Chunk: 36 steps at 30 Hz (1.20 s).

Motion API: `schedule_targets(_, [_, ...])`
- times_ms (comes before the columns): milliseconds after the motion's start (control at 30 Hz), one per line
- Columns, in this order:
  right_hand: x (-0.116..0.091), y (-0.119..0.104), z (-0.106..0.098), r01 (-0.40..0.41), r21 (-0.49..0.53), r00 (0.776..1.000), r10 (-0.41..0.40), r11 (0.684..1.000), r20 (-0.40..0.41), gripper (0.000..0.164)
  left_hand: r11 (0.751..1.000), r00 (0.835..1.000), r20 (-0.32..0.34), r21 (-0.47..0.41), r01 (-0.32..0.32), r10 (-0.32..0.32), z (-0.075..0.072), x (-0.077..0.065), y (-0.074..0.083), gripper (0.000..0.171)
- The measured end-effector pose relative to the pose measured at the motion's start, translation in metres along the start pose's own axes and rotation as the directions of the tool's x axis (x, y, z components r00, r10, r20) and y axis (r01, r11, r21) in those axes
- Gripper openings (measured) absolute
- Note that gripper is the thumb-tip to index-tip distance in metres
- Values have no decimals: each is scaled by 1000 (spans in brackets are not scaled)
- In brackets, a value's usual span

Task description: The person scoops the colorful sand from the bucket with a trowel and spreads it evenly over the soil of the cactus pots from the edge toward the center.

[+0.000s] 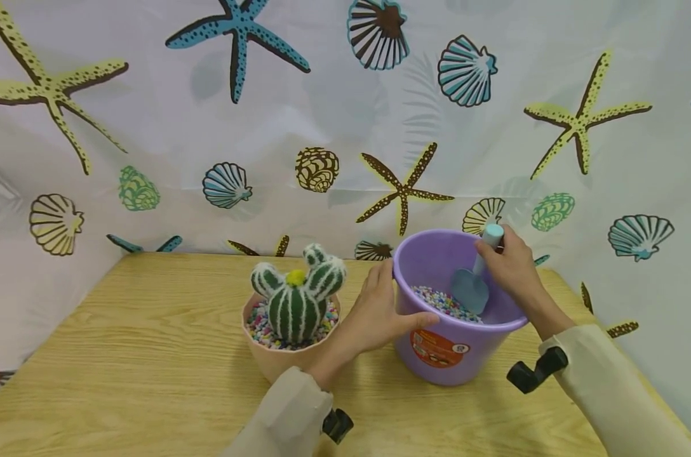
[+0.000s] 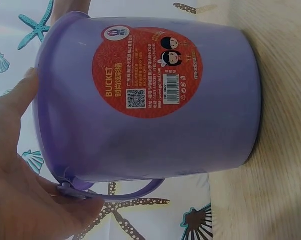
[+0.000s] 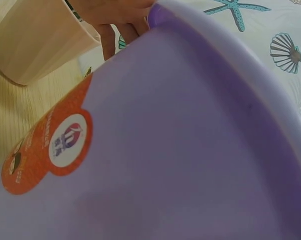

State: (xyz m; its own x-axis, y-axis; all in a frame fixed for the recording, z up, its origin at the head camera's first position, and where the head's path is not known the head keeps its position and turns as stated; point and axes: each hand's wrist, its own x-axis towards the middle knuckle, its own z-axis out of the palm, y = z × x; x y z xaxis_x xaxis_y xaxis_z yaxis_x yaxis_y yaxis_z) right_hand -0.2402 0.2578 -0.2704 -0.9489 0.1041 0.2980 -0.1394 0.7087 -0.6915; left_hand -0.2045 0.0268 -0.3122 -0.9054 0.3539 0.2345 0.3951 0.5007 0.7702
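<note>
A purple bucket (image 1: 451, 349) with a red label stands on the table, multicoloured pebbles (image 1: 445, 301) inside it. My left hand (image 1: 376, 311) holds its near left rim, thumb along the front edge and fingers against the side. In the left wrist view, the fingers (image 2: 78, 210) lie by the bucket's handle (image 2: 135, 192). With my right hand (image 1: 511, 263) I grip the handle of a blue toy shovel (image 1: 471, 289), its blade down inside the bucket at the pebbles. The bucket wall (image 3: 180, 140) hides the shovel from the right wrist view.
To the left of the bucket, behind my left forearm, stands a pale pink pot (image 1: 265, 355) with a plush cactus (image 1: 294, 311) set in coloured pebbles. A cloth (image 1: 300, 120) printed with starfish and shells hangs behind the wooden table (image 1: 151, 349).
</note>
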Motion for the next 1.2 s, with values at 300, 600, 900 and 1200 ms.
schedule_targets(300, [1, 0, 0, 61, 32, 997, -62, 998, 54, 37, 1000, 1000, -9, 14, 7, -7, 0, 1, -2, 114])
schedule_targets(600, [1, -7, 6, 77, 215, 990, -101, 974, 103, 35, 1000, 1000, -24, 18, -13, 13, 1, 2, -3, 113])
schedule_targets(900, [0, -15, 12, 77, 396, 985, -131, 915, 113, 35, 999, 999, -27, 29, -30, 30, 6, 3, -4, 112])
schedule_targets(1200, [2, -7, 6, 78, 596, 983, -163, 799, 89, 20, 999, 999, -41, 34, -19, 20, 6, 3, -2, 112])
